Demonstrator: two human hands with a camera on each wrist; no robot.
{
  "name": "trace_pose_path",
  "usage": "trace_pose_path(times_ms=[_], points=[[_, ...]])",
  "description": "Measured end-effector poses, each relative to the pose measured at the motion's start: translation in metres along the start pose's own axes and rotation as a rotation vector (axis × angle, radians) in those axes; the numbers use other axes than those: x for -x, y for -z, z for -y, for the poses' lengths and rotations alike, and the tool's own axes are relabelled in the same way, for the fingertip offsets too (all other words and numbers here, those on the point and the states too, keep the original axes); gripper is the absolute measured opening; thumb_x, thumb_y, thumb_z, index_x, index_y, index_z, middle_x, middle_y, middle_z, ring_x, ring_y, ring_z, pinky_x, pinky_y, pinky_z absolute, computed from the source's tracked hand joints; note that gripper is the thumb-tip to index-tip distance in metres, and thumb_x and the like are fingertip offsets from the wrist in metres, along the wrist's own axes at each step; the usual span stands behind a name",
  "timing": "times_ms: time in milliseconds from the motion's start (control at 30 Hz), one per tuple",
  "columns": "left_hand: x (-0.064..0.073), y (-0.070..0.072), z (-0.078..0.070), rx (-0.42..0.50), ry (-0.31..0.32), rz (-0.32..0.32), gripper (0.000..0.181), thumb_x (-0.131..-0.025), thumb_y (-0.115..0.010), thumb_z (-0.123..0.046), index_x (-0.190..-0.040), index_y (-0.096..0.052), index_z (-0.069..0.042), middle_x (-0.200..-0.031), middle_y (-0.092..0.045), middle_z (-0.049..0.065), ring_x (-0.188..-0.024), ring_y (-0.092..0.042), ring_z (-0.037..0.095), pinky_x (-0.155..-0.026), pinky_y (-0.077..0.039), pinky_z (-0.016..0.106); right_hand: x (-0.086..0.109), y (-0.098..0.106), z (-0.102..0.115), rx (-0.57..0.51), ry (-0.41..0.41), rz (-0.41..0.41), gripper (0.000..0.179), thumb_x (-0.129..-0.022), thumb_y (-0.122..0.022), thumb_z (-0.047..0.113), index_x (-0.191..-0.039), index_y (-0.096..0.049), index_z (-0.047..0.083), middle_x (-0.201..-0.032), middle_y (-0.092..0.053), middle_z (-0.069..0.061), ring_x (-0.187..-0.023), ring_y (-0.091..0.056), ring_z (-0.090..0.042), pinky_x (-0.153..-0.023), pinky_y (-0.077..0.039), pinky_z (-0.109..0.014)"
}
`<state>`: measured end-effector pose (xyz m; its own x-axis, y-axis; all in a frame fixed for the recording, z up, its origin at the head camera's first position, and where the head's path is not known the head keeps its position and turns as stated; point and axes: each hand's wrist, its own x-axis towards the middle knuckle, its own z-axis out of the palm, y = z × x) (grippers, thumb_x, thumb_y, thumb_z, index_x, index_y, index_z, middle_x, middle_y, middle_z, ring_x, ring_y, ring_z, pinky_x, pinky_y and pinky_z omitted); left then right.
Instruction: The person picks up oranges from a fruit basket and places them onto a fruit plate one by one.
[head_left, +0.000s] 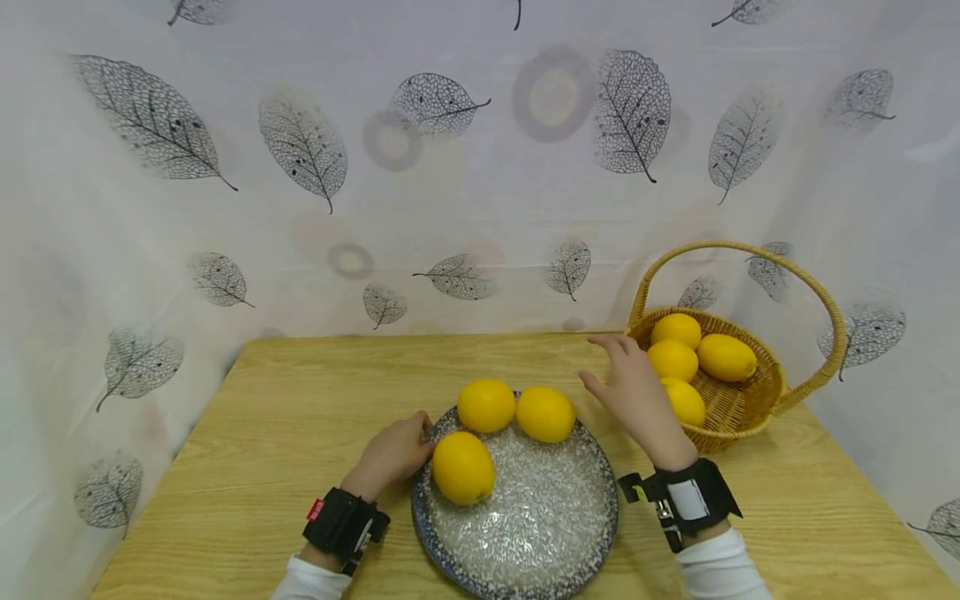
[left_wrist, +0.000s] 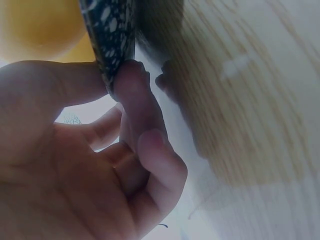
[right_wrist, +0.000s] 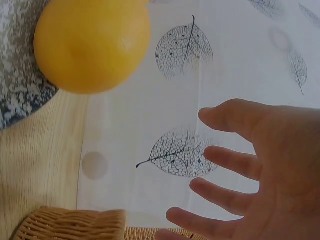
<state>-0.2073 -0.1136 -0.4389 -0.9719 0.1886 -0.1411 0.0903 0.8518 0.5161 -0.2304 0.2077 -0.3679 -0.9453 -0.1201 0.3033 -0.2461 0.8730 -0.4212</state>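
Note:
A round speckled grey plate (head_left: 536,517) with a dark blue rim carries three yellow lemons: one at the left (head_left: 463,468), one at the back (head_left: 486,406) and one at the back right (head_left: 546,414). My left hand (head_left: 393,454) pinches the plate's left rim between thumb and curled fingers; the left wrist view shows the rim (left_wrist: 111,40) in that grip. Between plate and wicker basket (head_left: 738,408), my right hand (head_left: 633,392) is held in the air, fingers spread and holding nothing. In the right wrist view, a lemon (right_wrist: 92,45) lies apart from the right hand (right_wrist: 260,170).
Several lemons (head_left: 726,358) lie in the basket, whose tall arched handle (head_left: 750,247) rises at the table's back right. The wooden table (head_left: 300,400) ends at a pale curtain (head_left: 480,208) printed with leaves.

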Motion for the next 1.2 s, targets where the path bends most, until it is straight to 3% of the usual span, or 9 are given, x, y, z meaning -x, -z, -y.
trace_pose_path(times_ms=[633,1200], points=[[-0.005,-0.006,0.006,-0.030,-0.018,-0.012,0.019,-0.090,-0.064,-0.021,-0.102,-0.060,-0.007,-0.071,-0.057,0.005,-0.058,-0.048,0.016,-0.051,-0.036,0.027,0.002,0.030,-0.034,-0.016,-0.107,-0.041,0.054,-0.092,-0.061,0.024,-0.136,-0.048,-0.004,-0.137,-0.041,-0.040,-0.120,-0.042,-0.055,-0.095,-0.038,-0.072],[-0.004,-0.006,0.006,-0.024,-0.016,-0.009,0.018,-0.090,-0.063,-0.020,-0.102,-0.059,-0.008,-0.070,-0.056,0.005,-0.058,-0.048,0.016,-0.050,-0.035,0.027,0.006,0.039,-0.054,0.002,-0.176,-0.015,0.060,-0.092,-0.060,0.027,-0.140,-0.042,-0.005,-0.141,-0.036,-0.043,-0.120,-0.039,-0.058,-0.096,-0.036,-0.072]])
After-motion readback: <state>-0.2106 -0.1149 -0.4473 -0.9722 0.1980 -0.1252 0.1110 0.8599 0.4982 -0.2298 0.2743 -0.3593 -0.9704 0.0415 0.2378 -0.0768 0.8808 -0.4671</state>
